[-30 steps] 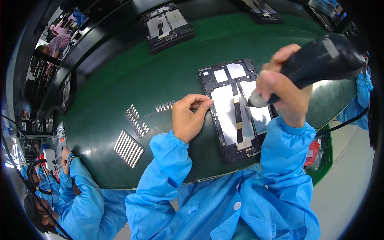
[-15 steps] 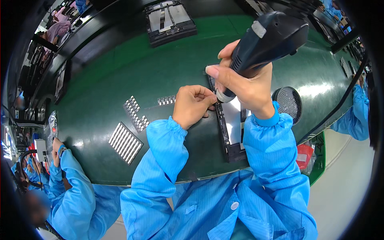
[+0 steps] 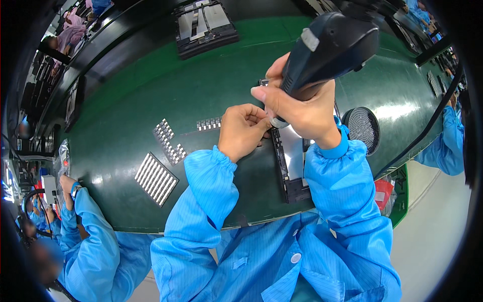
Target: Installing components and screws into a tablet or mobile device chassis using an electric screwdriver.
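Note:
My right hand [image 3: 308, 111] is wrapped around a black electric screwdriver [image 3: 334, 48], held tilted with its tip pointing down and to the left. The tip meets the left long edge of a black-framed electronic device [image 3: 290, 163] with a silvery panel, which lies on the table partly covered by my right hand and sleeve. At that same edge my left hand [image 3: 241, 132] is closed, thumb and index finger pinched beside the tip. Whatever sits between those fingers is too small and hidden to make out.
Left of my hands lie a white-striped sheet [image 3: 156, 179], a patterned sticker sheet [image 3: 169, 142] and a smaller strip [image 3: 209, 124]. A round dark dish [image 3: 377, 123] of small parts stands right. Another device [image 3: 207, 30] is at the back. A co-worker's hand [image 3: 68, 185] rests left.
The screwdriver and my right hand have shifted slightly left, its tip now closer to my left fingertips. My left hand stays nearly still. The whole view has moved a little.

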Demonstrator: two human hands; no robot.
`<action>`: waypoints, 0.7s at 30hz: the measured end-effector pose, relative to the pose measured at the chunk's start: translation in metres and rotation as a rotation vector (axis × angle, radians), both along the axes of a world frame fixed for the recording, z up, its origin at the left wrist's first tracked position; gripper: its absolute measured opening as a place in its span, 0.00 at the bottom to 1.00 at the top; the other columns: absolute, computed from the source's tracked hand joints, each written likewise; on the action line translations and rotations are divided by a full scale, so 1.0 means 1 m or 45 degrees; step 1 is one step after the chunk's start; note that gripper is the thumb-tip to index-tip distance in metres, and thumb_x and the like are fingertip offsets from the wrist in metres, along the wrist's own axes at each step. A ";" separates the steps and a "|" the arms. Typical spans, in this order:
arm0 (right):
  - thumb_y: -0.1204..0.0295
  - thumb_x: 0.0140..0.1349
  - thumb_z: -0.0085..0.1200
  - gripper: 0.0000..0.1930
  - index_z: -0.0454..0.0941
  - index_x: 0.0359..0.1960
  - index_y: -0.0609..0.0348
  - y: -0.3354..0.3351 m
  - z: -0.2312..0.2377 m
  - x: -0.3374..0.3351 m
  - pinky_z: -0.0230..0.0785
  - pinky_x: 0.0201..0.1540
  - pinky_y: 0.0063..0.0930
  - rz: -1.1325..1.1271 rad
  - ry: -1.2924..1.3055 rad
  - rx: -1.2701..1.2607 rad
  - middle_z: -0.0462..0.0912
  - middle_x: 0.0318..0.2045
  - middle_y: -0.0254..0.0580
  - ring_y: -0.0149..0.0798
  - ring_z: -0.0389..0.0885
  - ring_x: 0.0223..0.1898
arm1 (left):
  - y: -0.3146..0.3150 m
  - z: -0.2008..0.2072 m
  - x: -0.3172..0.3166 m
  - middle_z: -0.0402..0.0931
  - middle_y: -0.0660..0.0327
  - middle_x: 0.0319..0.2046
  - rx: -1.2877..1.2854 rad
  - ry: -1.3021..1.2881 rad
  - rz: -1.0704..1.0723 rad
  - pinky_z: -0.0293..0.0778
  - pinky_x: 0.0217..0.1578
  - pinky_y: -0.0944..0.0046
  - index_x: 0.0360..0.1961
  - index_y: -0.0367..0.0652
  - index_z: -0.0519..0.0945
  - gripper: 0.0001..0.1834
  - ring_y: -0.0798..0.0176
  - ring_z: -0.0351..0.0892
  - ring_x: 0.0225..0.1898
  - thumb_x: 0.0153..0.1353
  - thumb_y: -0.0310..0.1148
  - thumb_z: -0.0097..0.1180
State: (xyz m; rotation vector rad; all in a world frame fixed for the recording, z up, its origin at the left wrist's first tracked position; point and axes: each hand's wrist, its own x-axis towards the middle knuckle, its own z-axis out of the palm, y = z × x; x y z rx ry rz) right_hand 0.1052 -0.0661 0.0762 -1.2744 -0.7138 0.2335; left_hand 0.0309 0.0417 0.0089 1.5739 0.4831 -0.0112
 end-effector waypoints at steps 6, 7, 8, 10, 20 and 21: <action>0.80 0.46 0.64 0.10 0.76 0.29 0.66 0.005 -0.004 -0.006 0.64 0.21 0.17 0.025 -0.091 0.096 0.77 0.15 0.32 0.21 0.73 0.17 | 0.000 0.006 0.000 0.78 0.62 0.24 0.088 -0.024 0.004 0.73 0.17 0.72 0.27 0.34 0.77 0.03 0.71 0.80 0.24 0.55 0.24 0.58; 0.80 0.46 0.64 0.10 0.76 0.29 0.66 0.005 -0.003 -0.006 0.64 0.21 0.17 0.023 -0.091 0.100 0.77 0.15 0.32 0.21 0.73 0.17 | 0.001 0.006 -0.001 0.79 0.62 0.24 0.090 -0.029 0.004 0.74 0.18 0.72 0.28 0.34 0.78 0.04 0.70 0.80 0.24 0.56 0.24 0.58; 0.80 0.46 0.65 0.10 0.76 0.29 0.66 0.004 -0.001 -0.006 0.64 0.21 0.17 0.036 -0.057 0.070 0.77 0.15 0.32 0.21 0.73 0.18 | 0.000 0.006 -0.001 0.79 0.62 0.24 0.092 -0.034 0.004 0.74 0.18 0.72 0.28 0.34 0.78 0.04 0.70 0.80 0.25 0.56 0.24 0.58; 0.80 0.46 0.65 0.10 0.76 0.29 0.66 0.001 0.002 -0.004 0.64 0.20 0.17 0.046 -0.023 0.050 0.77 0.15 0.32 0.21 0.73 0.18 | 0.005 0.007 -0.003 0.79 0.61 0.25 0.053 -0.009 -0.070 0.75 0.20 0.71 0.30 0.34 0.79 0.05 0.69 0.81 0.26 0.55 0.25 0.59; 0.79 0.48 0.65 0.16 0.73 0.38 0.64 -0.132 0.016 0.055 0.66 0.19 0.21 -0.249 -0.155 0.297 0.77 0.20 0.38 0.30 0.75 0.16 | 0.089 0.017 -0.065 0.74 0.60 0.30 1.194 -0.005 -0.108 0.70 0.31 0.64 0.33 0.38 0.81 0.18 0.62 0.71 0.29 0.38 0.27 0.72; 0.79 0.48 0.65 0.16 0.73 0.38 0.64 -0.142 0.013 0.059 0.66 0.19 0.21 -0.286 -0.170 0.292 0.77 0.20 0.38 0.30 0.75 0.16 | 0.088 0.016 -0.065 0.74 0.60 0.29 1.211 -0.043 -0.133 0.70 0.31 0.65 0.32 0.38 0.81 0.17 0.62 0.71 0.28 0.37 0.28 0.72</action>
